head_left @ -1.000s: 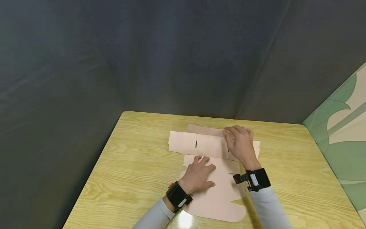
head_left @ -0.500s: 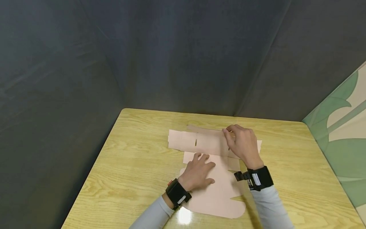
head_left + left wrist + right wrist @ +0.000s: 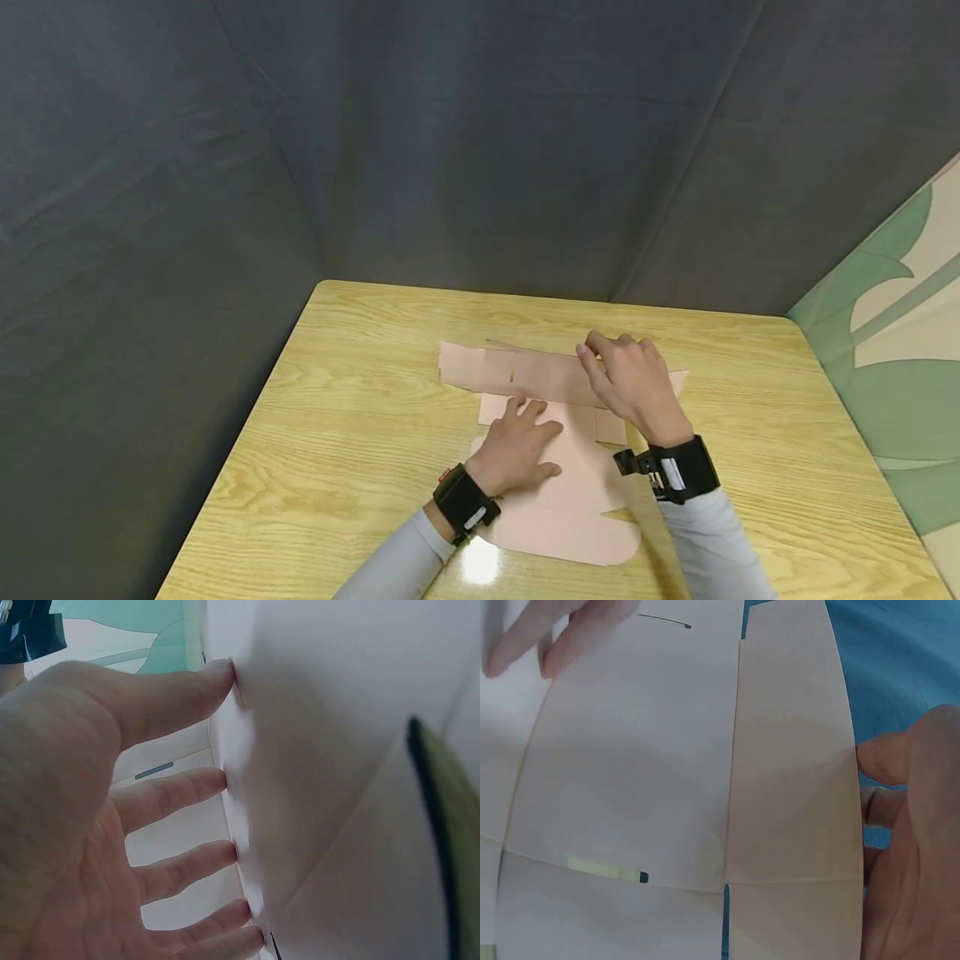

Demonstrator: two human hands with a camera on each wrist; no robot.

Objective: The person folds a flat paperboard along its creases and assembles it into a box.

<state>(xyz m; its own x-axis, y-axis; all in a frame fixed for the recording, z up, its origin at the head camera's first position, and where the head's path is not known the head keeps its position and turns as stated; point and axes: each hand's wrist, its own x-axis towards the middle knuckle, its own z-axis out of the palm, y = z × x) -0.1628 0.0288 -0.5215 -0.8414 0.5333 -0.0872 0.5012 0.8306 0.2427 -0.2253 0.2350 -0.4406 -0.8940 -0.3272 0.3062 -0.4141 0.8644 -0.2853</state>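
A pale pink, die-cut cardboard box blank [image 3: 558,525] lies on the table, with rounded flaps at its near end. My left hand [image 3: 516,454] presses on its middle, fingers spread and fingertips against the board. Across the far end a slotted panel [image 3: 551,377] is tilted up along its crease. My right hand [image 3: 633,385] holds the upper edge of this panel with thumb and curled fingers. In the right wrist view, the thumb lies at the edge of the outer flap [image 3: 795,765] and the other fingers are partly hidden behind it.
A wooden table [image 3: 337,417] bears the blank. Dark curtains [image 3: 480,150] hang behind it and to the left. Green-and-cream patterned cloth [image 3: 900,375] borders the right side. Black camera bands [image 3: 684,468] sit on both wrists.
The slotted far panel has been raised from nearly flat to a steeper tilt, and its outer flap has mostly gone from sight. My right hand rose with it; my left hand stays in place.
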